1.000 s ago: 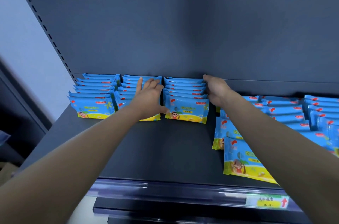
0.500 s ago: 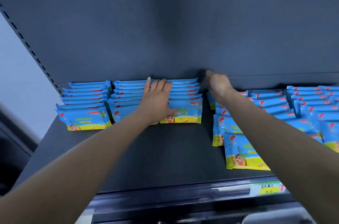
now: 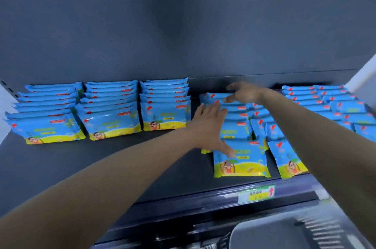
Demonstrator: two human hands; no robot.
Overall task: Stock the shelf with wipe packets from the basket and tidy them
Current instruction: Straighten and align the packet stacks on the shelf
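The shelf (image 3: 101, 167) is largely stocked. The three left rows (image 3: 109, 110) of wipe packets stand squared and are judged finished. The fourth row (image 3: 234, 118) and the right rows (image 3: 325, 102) lie staggered and need aligning. The grey basket (image 3: 284, 232) sits below, contents hidden. The left hand (image 3: 209, 126) presses flat on the fourth row. The right hand (image 3: 244, 93), blurred, fingers extended, reaches the row's rear and grips nothing.

Single head view, close above shelf (image 3: 105, 167), facing forward and down toward back panel (image 3: 183, 24).
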